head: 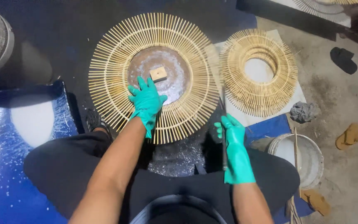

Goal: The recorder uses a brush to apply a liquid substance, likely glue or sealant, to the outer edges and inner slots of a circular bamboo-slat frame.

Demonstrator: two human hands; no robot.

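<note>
A seated person in green rubber gloves works over a large ring of bamboo sticks [152, 76] laid flat on the floor in front of the knees. The left hand [146, 103] lies palm-down with fingers spread and released, pressing on the near inner part of the ring where the sticks meet a round metal disc [168, 79]; the bare forearm runs back and down toward the body, wrist nearly straight. Just beyond the fingertips, on the disc, sits a small wooden block [158, 74], close to but apart from the glove.

The right hand [233, 143] is clenched around a thin dark tool [222, 120], held upright in the fist just outside the ring's near right edge; the tool's upper end is blurred, and what kind of tool it is cannot be told. The right forearm rises straight from the lap.

Past the right fist lies a smaller, thicker stack of bamboo rings [258, 72] on a pale board [270, 116]. To the outer side of that fist stands a white bucket [307, 157], with a crumpled grey rag [302, 112] near it.
</note>
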